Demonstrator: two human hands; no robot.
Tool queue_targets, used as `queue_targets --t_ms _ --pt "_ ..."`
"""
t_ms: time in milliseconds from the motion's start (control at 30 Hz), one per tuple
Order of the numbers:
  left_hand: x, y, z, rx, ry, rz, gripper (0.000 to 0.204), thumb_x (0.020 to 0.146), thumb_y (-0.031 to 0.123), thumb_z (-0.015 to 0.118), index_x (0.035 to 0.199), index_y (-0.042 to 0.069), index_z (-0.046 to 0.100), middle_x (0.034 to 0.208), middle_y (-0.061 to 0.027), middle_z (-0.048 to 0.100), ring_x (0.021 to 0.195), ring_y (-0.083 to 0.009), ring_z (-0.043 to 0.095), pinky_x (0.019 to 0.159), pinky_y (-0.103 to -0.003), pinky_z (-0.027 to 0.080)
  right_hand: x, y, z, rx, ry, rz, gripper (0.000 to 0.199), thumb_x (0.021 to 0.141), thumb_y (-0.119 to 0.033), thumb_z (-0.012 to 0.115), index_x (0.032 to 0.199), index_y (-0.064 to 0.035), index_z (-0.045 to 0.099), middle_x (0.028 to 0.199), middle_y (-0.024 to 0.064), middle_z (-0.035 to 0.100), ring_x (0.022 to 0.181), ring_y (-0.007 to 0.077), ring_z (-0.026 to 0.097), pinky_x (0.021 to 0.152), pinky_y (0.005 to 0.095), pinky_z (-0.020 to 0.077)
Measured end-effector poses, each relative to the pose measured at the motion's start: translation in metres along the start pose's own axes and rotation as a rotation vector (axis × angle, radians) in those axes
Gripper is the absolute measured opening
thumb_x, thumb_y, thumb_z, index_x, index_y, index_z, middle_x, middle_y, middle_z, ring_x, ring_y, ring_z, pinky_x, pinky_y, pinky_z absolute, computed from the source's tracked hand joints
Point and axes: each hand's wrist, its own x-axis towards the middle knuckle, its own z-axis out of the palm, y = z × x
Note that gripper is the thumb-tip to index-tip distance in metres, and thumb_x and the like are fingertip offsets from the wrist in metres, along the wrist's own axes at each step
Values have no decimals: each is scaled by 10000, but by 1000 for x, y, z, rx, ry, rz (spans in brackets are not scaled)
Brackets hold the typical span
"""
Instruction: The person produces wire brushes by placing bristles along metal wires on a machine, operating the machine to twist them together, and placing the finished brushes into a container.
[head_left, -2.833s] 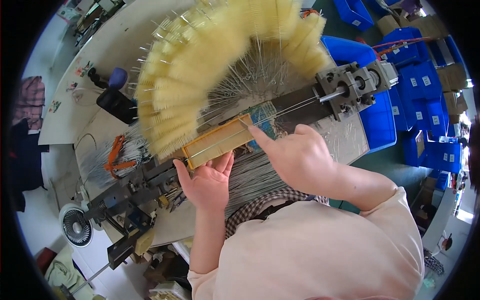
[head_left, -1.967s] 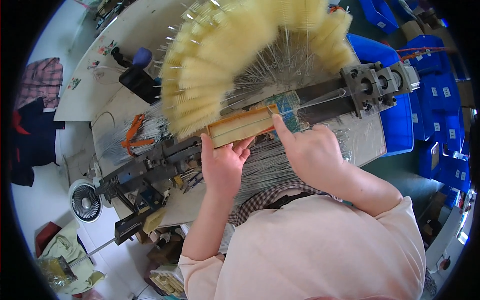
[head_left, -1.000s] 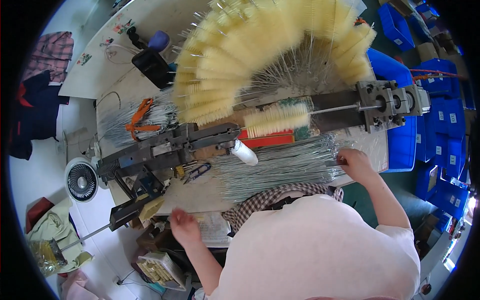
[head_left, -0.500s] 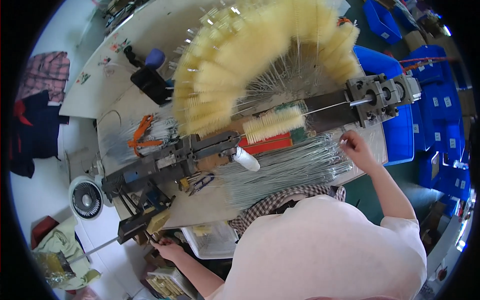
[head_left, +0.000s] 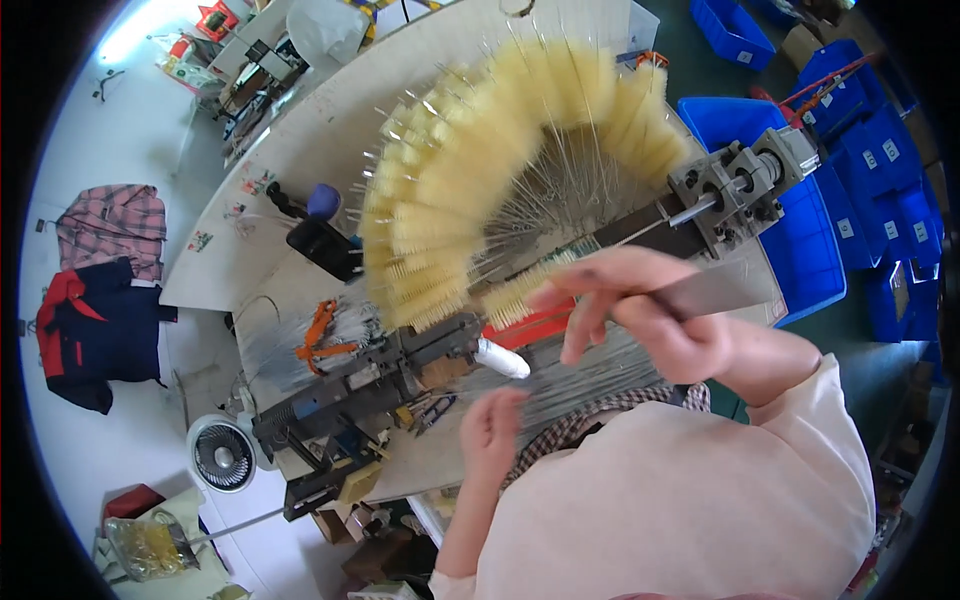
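A pale worktop [head_left: 412, 468] carries a wide arc of yellow bristle brushes [head_left: 420, 200], wire stems converging toward its inner side. A long metal machine [head_left: 345, 388] runs slantwise across. Loose grey wires [head_left: 578, 375] spread along the near side; leftward lie a wire bundle [head_left: 365, 308], an orange tie [head_left: 318, 337] and a black device [head_left: 325, 250].

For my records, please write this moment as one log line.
right hand: near yellow brush, grip unclear; left hand: near white handle, grip unclear; other brushes: arched beyond
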Motion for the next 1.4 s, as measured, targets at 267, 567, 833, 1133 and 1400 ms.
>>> queue_targets --t_ms 267,567,833,1133,1400 --pt "11 8 7 -37 209 256 329 949 265 418 1120 13 541 653 78 372 578 -16 329 510 -186 263 -56 172 15 -419 -250 795 432 934 -406 361 1102 -45 527 938 174 597 899 311 582 787 374 449" --pt "37 33 20 1343 118 754 525 682 286 685 1173 165 543 669 31 498 600 -121 527 525 -274 419 13 56 -63 -913 -349 70 239 757 -118 605 991 -73 579 847 107 591 823 262 582 723 369 447" --pt "4 16 -29 800 609 595 534 647 341 769 1076 106 553 728 -46 559 647 -140 561 554 -262 418 14 56 -96 -1893 -330 23 109 694 -78 547 794 -104 511 741 48 574 725 223 570 681 344 415" --pt "28 57 -11 878 262 536 140 812 191 627 880 85 567 685 -70 551 549 -245 535 489 -325 412 61 54 -137 -1253 189 153 262 892 -191 483 1086 -38 567 870 138 632 781 237 605 703 345 467" --pt "91 93 35 961 -1 690 131 811 223 611 783 96 607 694 -59 580 592 -262 568 506 -350 438 57 -32 -111 -1114 28 -148 284 939 -147 441 1161 6 533 1078 59 593 833 94 507 795 222 423"
